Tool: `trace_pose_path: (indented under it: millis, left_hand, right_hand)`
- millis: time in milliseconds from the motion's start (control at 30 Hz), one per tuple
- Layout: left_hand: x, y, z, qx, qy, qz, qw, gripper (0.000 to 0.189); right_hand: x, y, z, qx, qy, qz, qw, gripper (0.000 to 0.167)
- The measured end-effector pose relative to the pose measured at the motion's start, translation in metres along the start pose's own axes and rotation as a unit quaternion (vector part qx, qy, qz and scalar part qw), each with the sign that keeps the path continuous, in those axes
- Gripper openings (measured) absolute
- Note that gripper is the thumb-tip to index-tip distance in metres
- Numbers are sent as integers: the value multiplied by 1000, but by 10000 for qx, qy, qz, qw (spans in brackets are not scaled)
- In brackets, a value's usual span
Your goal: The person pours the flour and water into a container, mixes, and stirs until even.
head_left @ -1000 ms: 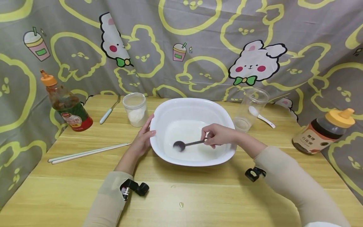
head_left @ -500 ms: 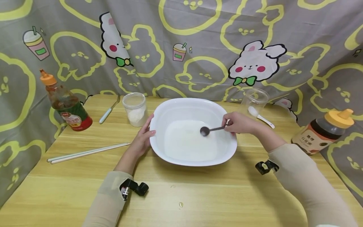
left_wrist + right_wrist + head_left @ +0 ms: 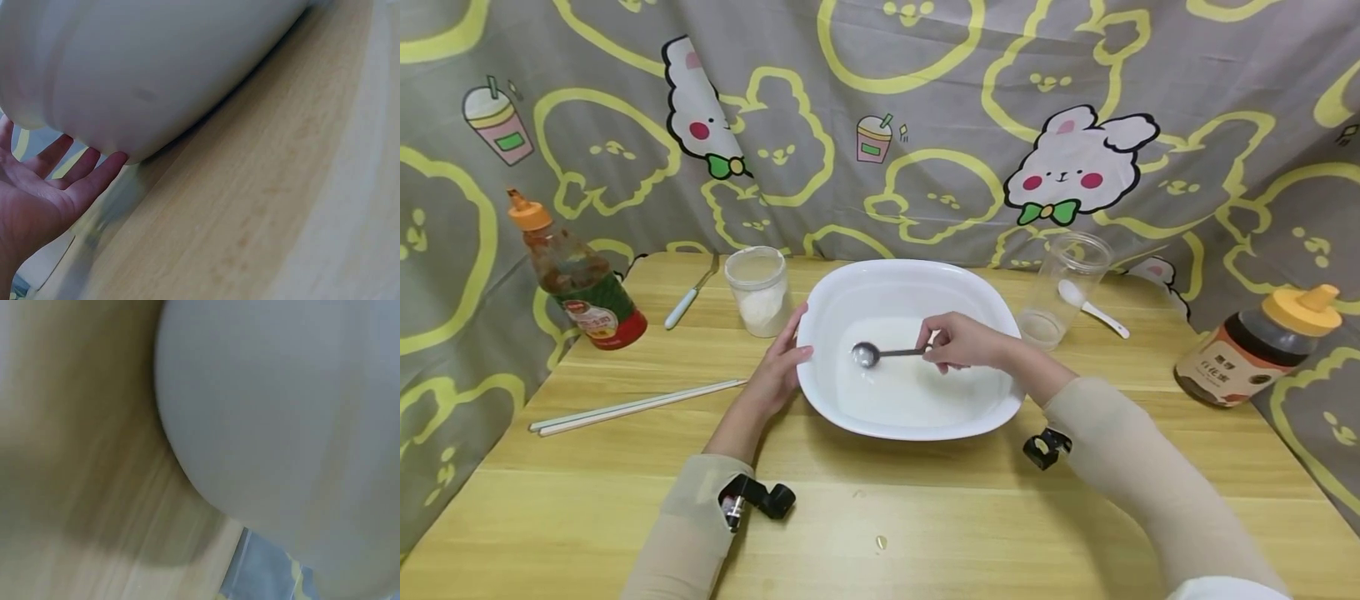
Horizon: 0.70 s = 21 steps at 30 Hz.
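A white basin (image 3: 910,429) stands on the table with a whitish, shiny liquid (image 3: 898,392) in its bottom. My left hand (image 3: 777,367) steadies it from the left, its thumb at the rim. In the left wrist view, the spread, fairly straight fingers (image 3: 103,172) touch its outer wall. Over the basin my right hand (image 3: 962,342) pinches the handle of a dark spoon (image 3: 867,355), whose round bowl is at the liquid and looks wet. The right wrist view catches only the basin's outside (image 3: 269,425) and the table; the right hand is out of it.
A jar of white powder (image 3: 762,304), a blue-handled knife (image 3: 681,308), chopsticks (image 3: 636,406) and a red sauce bottle (image 3: 595,300) are on the left. At the right are a clear container (image 3: 1052,292), a white spoon (image 3: 1093,308) and a brown syrup bottle (image 3: 1240,358).
My right hand has swung the spoon to the right side of the basin, then back to the left, over the liquid. The left hand and basin have stayed in place.
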<state>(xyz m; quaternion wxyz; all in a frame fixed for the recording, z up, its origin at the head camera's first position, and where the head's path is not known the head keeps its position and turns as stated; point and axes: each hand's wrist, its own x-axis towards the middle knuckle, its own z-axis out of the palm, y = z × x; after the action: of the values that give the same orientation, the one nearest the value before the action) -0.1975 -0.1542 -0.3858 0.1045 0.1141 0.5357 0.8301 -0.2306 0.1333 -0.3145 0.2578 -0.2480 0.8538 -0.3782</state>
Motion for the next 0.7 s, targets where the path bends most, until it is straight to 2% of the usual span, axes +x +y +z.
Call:
trace_pose_path:
  millis: [167,300,400,500,700]
  left_hand:
    - [0,0,-1,-14,-3,28,10000,69]
    - [0,1,-1,50,10,-5,10000,69]
    - [0,2,-1,111,-5,-25,9999,69]
    - [0,2,-1,153,-17,-34,9999,69]
    - [0,1,0,109,-29,-17,9999,69]
  right_hand:
    - [-24,0,0,-77,-681,-306,9972,10]
    - [-48,0,-15,-372,-855,-226,9954,6]
    - [-60,2,-31,-687,-703,-70,9951,8]
    - [-65,5,-46,-919,-372,93,9950,8]
    - [-50,12,-56,-1225,396,521,9903,8]
